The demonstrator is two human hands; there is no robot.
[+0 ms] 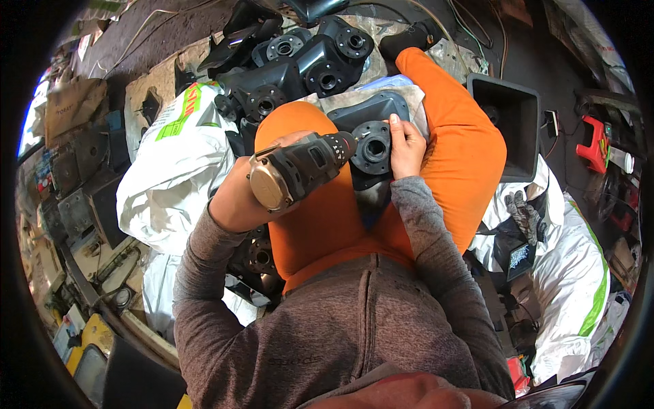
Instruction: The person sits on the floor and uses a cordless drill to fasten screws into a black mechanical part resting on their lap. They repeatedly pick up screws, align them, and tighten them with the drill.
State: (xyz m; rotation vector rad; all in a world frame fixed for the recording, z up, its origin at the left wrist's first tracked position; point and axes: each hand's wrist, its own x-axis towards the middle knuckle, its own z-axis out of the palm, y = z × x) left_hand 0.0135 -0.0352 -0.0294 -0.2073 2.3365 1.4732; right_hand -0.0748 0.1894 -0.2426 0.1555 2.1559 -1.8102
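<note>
While the left hand [240, 194] is wrapped around the drill [306, 163], the bit [358, 136] points at the left side of the flange [372, 148], and here's the danger: if it slips off that rim, it could skate toward the right hand [407, 147], gripping the opposite edge. Should the bit bind, the flange might twist loose, since those right fingers look like its main hold. Whether the tip sits in a hole, I can't tell. The flange lies between the hands, amid the orange trousers [463, 136]: right fingers touching it, left hand apart, drill bridging the gap.
</note>
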